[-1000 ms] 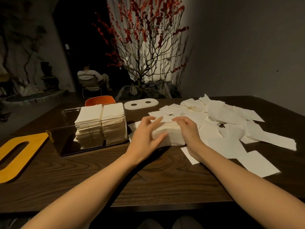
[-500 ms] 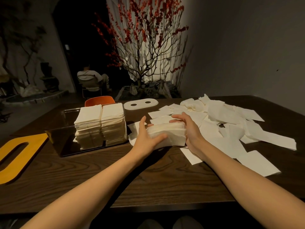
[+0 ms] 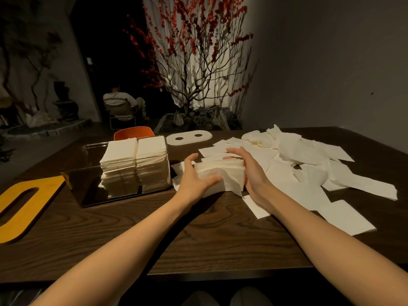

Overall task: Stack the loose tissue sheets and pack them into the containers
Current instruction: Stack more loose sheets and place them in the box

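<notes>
Head view, looking down over a dark wooden table (image 3: 198,244). A clear rectangular container (image 3: 123,171) stands on the left half of the table, open at the top. Inside it, two stacks of white tissue (image 3: 134,164) stand side by side and touching, filling the container's right-hand part and rising to about its rim; the left-hand part shows only the dark, reflective base. A white oval lid (image 3: 189,137) with two round holes lies flat on the table beyond the container, apart from it. A yellow board (image 3: 24,204) with a long slot lies flat near the left table edge.

Just right of the container, the left hand (image 3: 194,180) and the right hand (image 3: 251,173) clasp a thick bundle of tissue sheets (image 3: 220,175) between them, thumb and fingers curled around its two ends. The bundle is tilted, and its lower near corner droops toward the tabletop. Loose tissue sheets (image 3: 309,164) lie scattered and overlapping across the right half of the table, some flat, some crumpled. An orange chair back (image 3: 133,132) shows behind the container.
</notes>
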Tool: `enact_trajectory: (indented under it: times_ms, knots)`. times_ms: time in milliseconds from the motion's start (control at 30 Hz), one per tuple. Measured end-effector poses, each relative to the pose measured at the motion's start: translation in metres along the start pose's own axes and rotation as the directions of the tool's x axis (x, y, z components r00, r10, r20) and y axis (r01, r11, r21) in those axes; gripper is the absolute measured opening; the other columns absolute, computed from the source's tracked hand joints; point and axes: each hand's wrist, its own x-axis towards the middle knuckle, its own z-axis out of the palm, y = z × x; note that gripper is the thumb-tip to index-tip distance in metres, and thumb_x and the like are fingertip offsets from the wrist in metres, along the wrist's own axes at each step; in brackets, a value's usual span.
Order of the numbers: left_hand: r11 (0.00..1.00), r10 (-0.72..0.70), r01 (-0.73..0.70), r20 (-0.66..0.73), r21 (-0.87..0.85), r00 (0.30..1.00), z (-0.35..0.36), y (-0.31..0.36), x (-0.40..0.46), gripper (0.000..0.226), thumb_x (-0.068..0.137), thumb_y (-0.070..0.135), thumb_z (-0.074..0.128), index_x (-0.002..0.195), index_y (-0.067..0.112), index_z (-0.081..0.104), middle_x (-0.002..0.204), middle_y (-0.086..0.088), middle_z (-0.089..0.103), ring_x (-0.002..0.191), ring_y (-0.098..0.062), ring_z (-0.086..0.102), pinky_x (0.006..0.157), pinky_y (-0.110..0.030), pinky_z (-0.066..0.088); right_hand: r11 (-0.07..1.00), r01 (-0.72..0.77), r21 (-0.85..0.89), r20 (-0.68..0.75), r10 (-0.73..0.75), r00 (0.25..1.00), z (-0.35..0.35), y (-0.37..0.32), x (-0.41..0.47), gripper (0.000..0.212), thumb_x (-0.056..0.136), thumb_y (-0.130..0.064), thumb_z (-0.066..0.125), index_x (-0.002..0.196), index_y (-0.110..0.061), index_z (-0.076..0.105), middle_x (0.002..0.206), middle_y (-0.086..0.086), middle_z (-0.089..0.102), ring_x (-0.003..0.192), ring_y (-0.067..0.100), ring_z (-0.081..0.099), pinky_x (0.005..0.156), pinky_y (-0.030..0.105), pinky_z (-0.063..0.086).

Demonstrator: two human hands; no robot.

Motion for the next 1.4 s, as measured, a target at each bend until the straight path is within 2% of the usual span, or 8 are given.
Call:
enact_trajectory:
  times_ms: [167, 300, 467, 600, 833, 933, 1200, 1400]
  knots:
    - [0.994, -0.088, 0.089, 0.008, -0.069, 0.996, -0.004, -0.001, 0.0, 0.091, 0.082, 0.021, 0.075, 0.149, 0.02, 0.013, 0.153, -0.009, 0.029, 0.137, -0.025, 0.033, 0.107, -0.031, 0.031, 0.995, 0.028, -0.095, -0.096, -0.038, 0.995, 0.003, 0.002, 0.0, 0.023, 0.096, -0.046, 0.042, 0.098, -0.044, 0.065, 0.118, -0.002, 0.062, 0.108, 0.02, 0.058, 0.098, 0.044, 0.048]
    - [0.986, -0.102, 0.107, 0.047, -0.125, 0.994, 0.004, -0.002, -0.002, 0.087, 0.086, 0.018, 0.071, 0.148, 0.019, 0.01, 0.149, -0.007, 0.032, 0.126, -0.02, 0.04, 0.095, -0.025, 0.036, 0.989, 0.061, -0.133, -0.082, -0.072, 0.994, 0.004, 0.002, -0.005, 0.032, 0.1, -0.038, 0.038, 0.119, -0.031, 0.063, 0.13, -0.009, 0.052, 0.117, 0.013, 0.048, 0.103, 0.033, 0.041]
    - [0.989, 0.143, -0.141, -0.032, 0.042, 0.989, 0.01, -0.002, -0.004, 0.083, 0.087, 0.011, 0.069, 0.147, 0.012, 0.011, 0.136, 0.008, 0.023, 0.121, -0.001, 0.024, 0.087, 0.005, 0.019, 0.946, 0.223, -0.236, 0.048, -0.218, 0.975, 0.014, 0.001, -0.009, 0.044, 0.101, -0.038, 0.039, 0.143, -0.025, 0.039, 0.144, -0.007, 0.04, 0.13, 0.01, 0.038, 0.111, 0.031, 0.031]
    - [0.892, 0.407, -0.39, -0.034, 0.228, 0.913, 0.001, -0.01, 0.0, 0.074, 0.088, 0.023, 0.068, 0.147, 0.021, 0.024, 0.134, 0.012, 0.033, 0.116, 0.0, 0.039, 0.095, 0.001, 0.026, 0.797, 0.435, -0.42, 0.168, -0.402, 0.9, 0.005, 0.0, -0.009, 0.055, 0.09, -0.031, 0.063, 0.137, -0.038, 0.035, 0.14, -0.007, 0.04, 0.123, 0.007, 0.039, 0.103, 0.026, 0.036]
    - [0.824, 0.437, -0.435, 0.083, 0.364, 0.896, -0.013, -0.014, 0.006, 0.045, 0.091, 0.035, 0.062, 0.135, 0.033, 0.051, 0.109, 0.005, 0.043, 0.099, 0.001, 0.039, 0.088, -0.001, 0.03, 0.803, 0.279, -0.526, 0.272, -0.153, 0.95, -0.026, -0.004, 0.003, 0.088, 0.083, -0.019, 0.074, 0.15, -0.031, 0.019, 0.144, -0.002, 0.032, 0.13, 0.014, 0.037, 0.095, 0.019, 0.036]
    - [0.85, 0.416, -0.429, 0.108, 0.307, 0.903, -0.018, -0.013, 0.007, 0.042, 0.09, 0.034, 0.065, 0.129, 0.038, 0.052, 0.109, 0.005, 0.047, 0.103, -0.005, 0.045, 0.088, -0.011, 0.035, 0.862, 0.17, -0.478, 0.329, -0.003, 0.944, -0.037, -0.004, 0.007, 0.076, 0.082, -0.017, 0.074, 0.144, -0.026, 0.031, 0.145, 0.0, 0.042, 0.122, 0.014, 0.049, 0.092, 0.019, 0.045]
    - [0.982, 0.18, -0.174, 0.082, -0.077, 0.98, -0.01, -0.008, 0.002, 0.083, 0.083, 0.016, 0.074, 0.146, 0.026, 0.022, 0.134, 0.0, 0.045, 0.122, -0.012, 0.047, 0.1, -0.018, 0.039, 0.715, 0.243, -0.656, 0.359, 0.012, 0.933, -0.03, 0.002, 0.008, 0.097, 0.063, -0.056, 0.081, 0.14, -0.021, 0.032, 0.131, -0.006, 0.049, 0.12, 0.012, 0.048, 0.105, 0.034, 0.043]
    - [0.991, 0.121, -0.104, 0.244, -0.082, 0.962, -0.02, -0.009, 0.007, 0.093, 0.08, 0.013, 0.076, 0.147, 0.028, 0.012, 0.13, 0.006, 0.043, 0.126, -0.017, 0.044, 0.091, -0.014, 0.043, 0.797, 0.23, -0.558, 0.401, 0.017, 0.916, -0.033, -0.005, 0.004, 0.06, 0.08, -0.028, 0.075, 0.132, -0.024, 0.045, 0.12, -0.009, 0.057, 0.116, 0.012, 0.054, 0.092, 0.02, 0.048]
